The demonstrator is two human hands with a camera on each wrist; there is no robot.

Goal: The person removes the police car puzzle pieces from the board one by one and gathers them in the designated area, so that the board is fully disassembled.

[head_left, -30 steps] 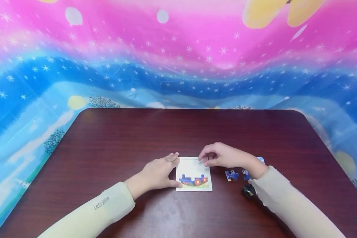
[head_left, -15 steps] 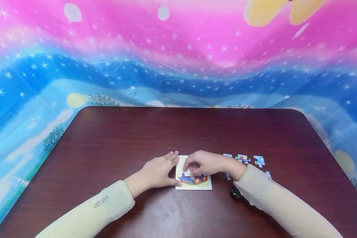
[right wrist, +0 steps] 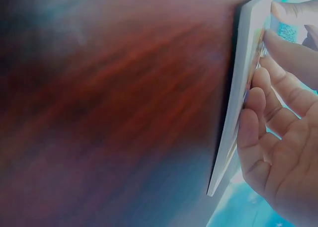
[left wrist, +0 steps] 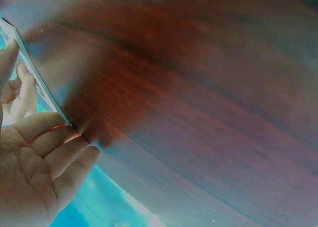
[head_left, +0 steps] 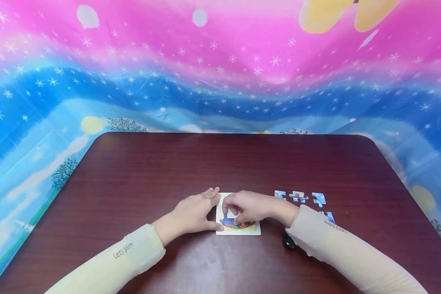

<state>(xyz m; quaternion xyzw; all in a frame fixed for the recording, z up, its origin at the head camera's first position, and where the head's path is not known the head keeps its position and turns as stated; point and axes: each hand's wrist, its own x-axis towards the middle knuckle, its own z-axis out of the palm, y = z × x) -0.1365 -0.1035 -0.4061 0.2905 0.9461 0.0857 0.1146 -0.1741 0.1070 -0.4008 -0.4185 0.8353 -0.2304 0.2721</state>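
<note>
A square white-framed puzzle board [head_left: 255, 234] lies flat on the table; blue, red and yellow picture parts fill its near portion. My left hand [head_left: 194, 212] steadies its left side, thumb on the near corner and extended fingers by the far one. In the left wrist view those fingers [left wrist: 64, 150] reach the board's edge [left wrist: 42, 85]. Over the board, my right hand [head_left: 251, 206] points bent fingers down at the picture. The right wrist view has this hand's fingertips [right wrist: 256, 95] close against the board's face [right wrist: 236, 108]; whether a piece sits between thumb and index finger is hidden.
Several loose puzzle pieces [head_left: 318, 199] lie on the table [head_left: 169, 163] right of the board, some partly behind the right forearm. A small black object [head_left: 289, 241] shows beside the right sleeve. A patterned pink and blue cloth [head_left: 220, 81] hangs behind the table.
My right hand has moved left and nearer, from the board's far right corner down over the picture, uncovering more loose pieces. My left hand has stayed at the left edge.
</note>
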